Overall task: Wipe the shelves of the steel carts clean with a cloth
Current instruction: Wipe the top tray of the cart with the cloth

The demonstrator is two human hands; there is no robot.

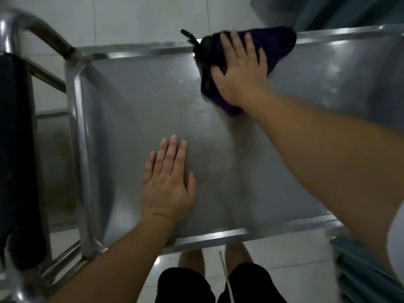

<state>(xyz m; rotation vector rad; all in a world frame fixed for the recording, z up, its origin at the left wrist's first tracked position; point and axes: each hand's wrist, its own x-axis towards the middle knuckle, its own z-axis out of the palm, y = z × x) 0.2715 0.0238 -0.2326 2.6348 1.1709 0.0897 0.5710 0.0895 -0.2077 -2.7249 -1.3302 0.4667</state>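
Note:
The top shelf of a steel cart (135,101) fills the middle of the view, seen from above. A dark purple cloth (277,47) lies bunched on the shelf against its far rim. My right hand (239,71) presses flat on the cloth, fingers spread over it. A black loop of the cloth (189,37) sticks out past the rim. My left hand (169,180) rests palm down on the bare steel near the front edge, fingers together, holding nothing.
The cart's tubular handle (43,29) curves up at the far left, with a black padded object (17,160) beside it. A lower shelf (56,162) shows through the frame at left. White floor tiles (142,18) surround the cart. Blue slats (360,270) stand at lower right.

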